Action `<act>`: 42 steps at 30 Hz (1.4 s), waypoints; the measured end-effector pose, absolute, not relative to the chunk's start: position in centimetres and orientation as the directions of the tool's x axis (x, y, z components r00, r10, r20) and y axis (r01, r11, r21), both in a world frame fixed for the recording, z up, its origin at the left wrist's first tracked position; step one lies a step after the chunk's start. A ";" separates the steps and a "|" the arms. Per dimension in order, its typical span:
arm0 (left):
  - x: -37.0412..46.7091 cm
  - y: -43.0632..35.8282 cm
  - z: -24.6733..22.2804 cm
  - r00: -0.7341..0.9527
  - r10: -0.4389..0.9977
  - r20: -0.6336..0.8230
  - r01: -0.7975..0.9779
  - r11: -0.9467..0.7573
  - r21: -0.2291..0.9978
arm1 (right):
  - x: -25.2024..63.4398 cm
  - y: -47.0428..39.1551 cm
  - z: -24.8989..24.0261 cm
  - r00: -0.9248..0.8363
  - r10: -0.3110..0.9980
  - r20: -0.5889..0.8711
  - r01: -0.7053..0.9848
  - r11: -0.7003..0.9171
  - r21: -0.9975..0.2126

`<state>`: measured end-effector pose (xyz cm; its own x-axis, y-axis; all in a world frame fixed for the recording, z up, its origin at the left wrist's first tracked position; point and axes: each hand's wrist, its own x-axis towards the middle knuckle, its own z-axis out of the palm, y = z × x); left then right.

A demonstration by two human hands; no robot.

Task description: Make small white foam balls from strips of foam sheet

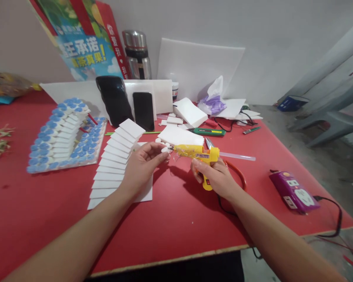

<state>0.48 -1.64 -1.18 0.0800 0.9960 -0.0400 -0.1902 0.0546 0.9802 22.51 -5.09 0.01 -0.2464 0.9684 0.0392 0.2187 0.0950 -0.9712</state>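
Observation:
My right hand (213, 176) is closed around the grip of a yellow hot glue gun (194, 150), whose nozzle points left. A clear glue stick (238, 156) sticks out of the gun's back. Between thumb and fingers, my left hand (147, 162) pinches a small white round piece (165, 149) right at the nozzle tip. Thin strings of glue hang below the barrel. Under and beside my left wrist stands a curved stair of white foam board steps (110, 166). A few similar white pieces (158, 140) lie just behind the nozzle.
A model with blue round pieces (47, 147) stands at left. Two phones (114, 100) lean at the back near a steel thermos (137, 55). A green utility knife (210, 132) lies behind the gun. At right sits a purple power socket (295, 192), its cable over the table edge.

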 end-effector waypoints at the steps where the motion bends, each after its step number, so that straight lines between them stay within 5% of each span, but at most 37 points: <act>1: 0.5 -1.6 -1.2 0.085 0.996 -0.039 -0.186 0.054 0.981 | 22.5 -5.1 0.0 -0.241 0.970 0.038 0.221 0.093 -0.971; 42: 0.7 -1.5 -1.5 0.080 0.995 -0.055 -0.248 0.074 0.966 | 22.8 -5.4 0.1 -0.239 0.967 0.085 0.347 0.167 -0.923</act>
